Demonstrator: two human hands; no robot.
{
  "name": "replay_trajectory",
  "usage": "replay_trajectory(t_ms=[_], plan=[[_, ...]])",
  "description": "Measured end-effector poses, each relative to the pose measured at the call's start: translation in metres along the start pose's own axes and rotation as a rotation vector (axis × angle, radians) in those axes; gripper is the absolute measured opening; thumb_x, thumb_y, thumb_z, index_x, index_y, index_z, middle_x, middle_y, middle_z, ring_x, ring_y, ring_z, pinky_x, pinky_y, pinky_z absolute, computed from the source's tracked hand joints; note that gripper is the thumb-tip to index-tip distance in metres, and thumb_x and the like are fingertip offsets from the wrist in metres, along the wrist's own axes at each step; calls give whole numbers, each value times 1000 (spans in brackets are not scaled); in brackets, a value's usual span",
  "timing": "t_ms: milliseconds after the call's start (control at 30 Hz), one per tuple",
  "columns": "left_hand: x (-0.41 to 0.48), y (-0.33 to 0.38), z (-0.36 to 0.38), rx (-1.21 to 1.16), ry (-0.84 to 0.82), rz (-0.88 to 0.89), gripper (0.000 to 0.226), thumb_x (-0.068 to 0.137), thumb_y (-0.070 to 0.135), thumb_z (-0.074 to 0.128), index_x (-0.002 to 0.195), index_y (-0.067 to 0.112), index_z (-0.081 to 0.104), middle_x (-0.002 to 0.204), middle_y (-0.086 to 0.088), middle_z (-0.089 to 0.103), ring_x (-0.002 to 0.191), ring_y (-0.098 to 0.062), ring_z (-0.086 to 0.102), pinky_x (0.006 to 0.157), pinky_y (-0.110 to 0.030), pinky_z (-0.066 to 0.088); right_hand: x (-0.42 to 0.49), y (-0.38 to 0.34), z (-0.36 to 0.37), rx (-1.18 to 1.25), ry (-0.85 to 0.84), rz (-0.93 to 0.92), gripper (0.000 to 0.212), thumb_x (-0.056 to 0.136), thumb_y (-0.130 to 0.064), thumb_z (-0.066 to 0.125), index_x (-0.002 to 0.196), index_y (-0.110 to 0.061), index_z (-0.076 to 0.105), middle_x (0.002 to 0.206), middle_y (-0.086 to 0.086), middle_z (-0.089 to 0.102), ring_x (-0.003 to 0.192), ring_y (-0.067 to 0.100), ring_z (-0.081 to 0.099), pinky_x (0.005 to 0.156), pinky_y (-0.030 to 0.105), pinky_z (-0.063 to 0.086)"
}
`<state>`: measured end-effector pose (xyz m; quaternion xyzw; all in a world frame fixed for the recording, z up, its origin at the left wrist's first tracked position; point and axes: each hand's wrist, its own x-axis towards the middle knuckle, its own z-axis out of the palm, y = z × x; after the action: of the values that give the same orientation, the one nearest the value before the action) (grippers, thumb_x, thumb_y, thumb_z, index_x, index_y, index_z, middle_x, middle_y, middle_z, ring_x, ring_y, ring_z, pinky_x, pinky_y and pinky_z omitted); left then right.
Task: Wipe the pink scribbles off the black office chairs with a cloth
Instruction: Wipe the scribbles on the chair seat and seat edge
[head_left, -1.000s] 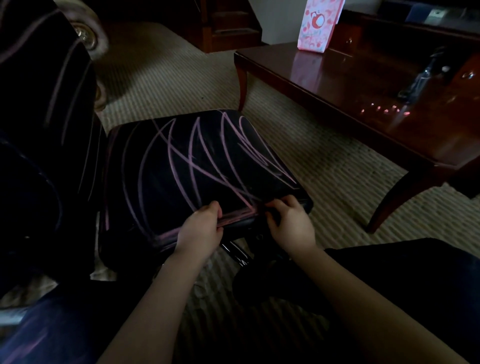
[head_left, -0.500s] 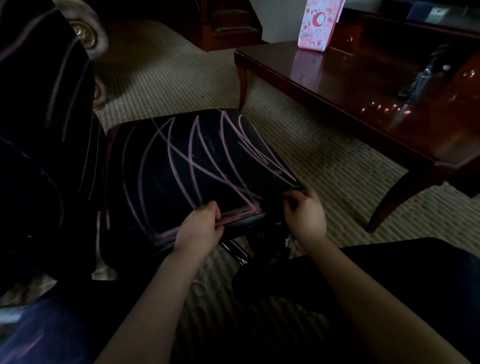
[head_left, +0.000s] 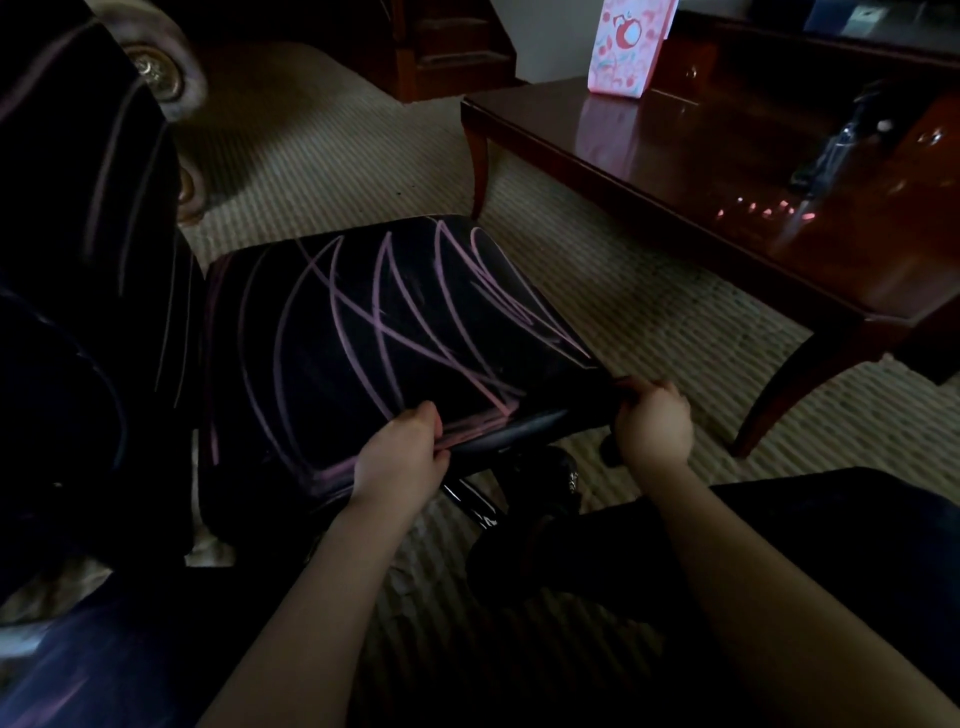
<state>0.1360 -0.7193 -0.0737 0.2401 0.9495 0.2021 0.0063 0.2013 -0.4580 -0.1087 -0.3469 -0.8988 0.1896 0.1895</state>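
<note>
We hold the black chair seat (head_left: 363, 338) by its near edge with both hands. Our left hand (head_left: 400, 462) grips the middle of that edge, with the thumb lying on top of the seat and the other fingers curled under the rim, mostly hidden. Our right hand (head_left: 654, 421) grips the front right corner, its fingers (head_left: 644, 387) curled over the edge. Pink scribbles (head_left: 415, 322) loop and cross over most of the seat, thickest along the front edge between our hands. More faint pink lines run down the black backrest (head_left: 78, 208) at the left. The seat stands on a ribbed beige carpet (head_left: 322, 171), and part of the shiny dark chair base (head_left: 519, 483) shows beneath it. To the right, well apart from the chair, is a polished dark wooden desk (head_left: 779, 208) with a pink patterned bag (head_left: 628, 47) standing upright at its far corner.
</note>
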Motion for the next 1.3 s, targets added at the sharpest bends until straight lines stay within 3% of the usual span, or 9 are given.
replay_trajectory(t_ms=[67, 167, 233, 433, 633, 800, 900, 1067, 1300], plan=[[1, 0, 0, -2, -6, -3, 19, 84, 21, 63, 99, 16, 52, 90, -2, 59, 88, -23, 60, 73, -32, 49, -8, -7, 0, -7, 10, -31, 34, 87, -9, 51, 115, -21, 68, 110, 14, 57, 102, 38, 52, 79, 40, 48], [3, 0, 0, -7, -14, -12, 19, 83, 21, 64, 98, 17, 52, 90, -2, 60, 88, -23, 61, 73, -34, 51, -37, -29, 10, -48, 34, -478, 29, 75, -6, 70, 101, -19, 73, 98, 10, 62, 87, 36, 56, 69, 40, 48], [3, 0, 0, -5, -11, -14, 20, 83, 21, 64, 98, 17, 52, 91, -3, 61, 87, -24, 61, 73, -34, 51, -38, -33, 11, -51, 23, -612, 27, 73, -8, 73, 97, -20, 74, 95, 8, 64, 85, 34, 57, 67, 39, 49], [2, 0, 0, -1, -9, 7, 20, 84, 23, 63, 100, 16, 52, 89, 0, 58, 86, -21, 60, 72, -31, 47, 0, -9, 1, -22, 13, -37, 32, 96, -18, 47, 123, -22, 64, 114, 16, 56, 109, 37, 45, 84, 39, 42], [0, 0, -2, 14, -16, 31, 22, 86, 27, 63, 102, 16, 52, 94, -1, 59, 89, -22, 61, 74, -33, 48, -32, -55, 8, 127, -56, -460, 23, 89, -15, 62, 109, -18, 71, 103, 13, 61, 98, 34, 54, 82, 40, 49], [-6, -1, -9, 30, 13, 47, 27, 91, 40, 56, 105, 16, 53, 96, -1, 60, 89, -21, 60, 72, -33, 48, -17, -80, -26, 521, 135, -536, 24, 90, -17, 62, 113, -17, 66, 108, 2, 65, 102, 17, 59, 94, 28, 46], [-10, -5, -13, 22, 14, 40, 26, 91, 39, 56, 105, 17, 53, 94, 0, 60, 88, -21, 61, 72, -34, 51, -12, -66, -22, 347, 97, -526, 31, 87, -12, 64, 118, -17, 59, 113, 0, 64, 104, 19, 55, 88, 27, 44], [-16, -10, -17, 30, 23, 20, 25, 92, 40, 55, 106, 19, 53, 95, 2, 60, 88, -18, 61, 71, -31, 50, -14, -38, 15, 92, -55, -268, 33, 95, -30, 51, 127, -27, 60, 143, 8, 47, 126, 35, 42, 98, 46, 43], [-27, -28, -27, 66, 20, -29, 25, 90, 34, 58, 110, 19, 53, 100, 2, 61, 91, -18, 61, 73, -33, 51, -44, -59, 23, 103, 34, -454, 34, 87, -17, 62, 119, -8, 66, 124, 12, 61, 105, 35, 54, 91, 41, 48]])
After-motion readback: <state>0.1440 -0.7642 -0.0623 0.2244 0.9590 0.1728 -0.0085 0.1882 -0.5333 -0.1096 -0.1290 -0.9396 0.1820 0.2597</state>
